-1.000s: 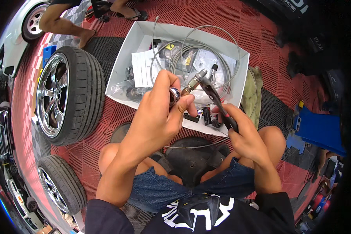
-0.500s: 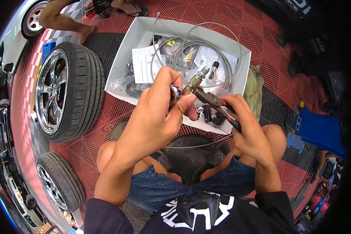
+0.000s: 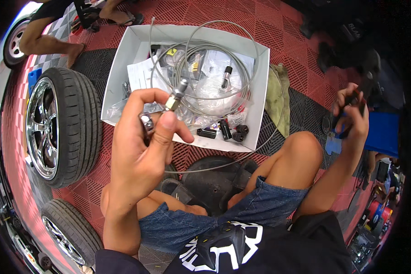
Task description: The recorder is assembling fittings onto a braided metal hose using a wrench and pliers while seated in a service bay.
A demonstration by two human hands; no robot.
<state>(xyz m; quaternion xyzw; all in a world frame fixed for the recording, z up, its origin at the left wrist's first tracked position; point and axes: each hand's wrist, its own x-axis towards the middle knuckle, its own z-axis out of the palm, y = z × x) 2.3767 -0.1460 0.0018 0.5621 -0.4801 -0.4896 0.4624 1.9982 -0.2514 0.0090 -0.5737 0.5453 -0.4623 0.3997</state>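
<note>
Left hand (image 3: 137, 150) is gripping a brass-and-silver fitting (image 3: 174, 99) between thumb and fingers, its silver tip pointing up and away, and is also curling round a chrome piece (image 3: 146, 122). Right hand (image 3: 351, 109) is grasping dark pliers (image 3: 368, 86) off to the right, well apart from the fitting; how their jaws are standing, I cannot tell. From above, the fitting is showing against a white box (image 3: 262, 82), where a grey hose (image 3: 176, 68) is lying coiled. 2 wheels (image 3: 84, 123) are standing on the left, and a green cloth (image 3: 278, 100) is lying just beside the box.
</note>
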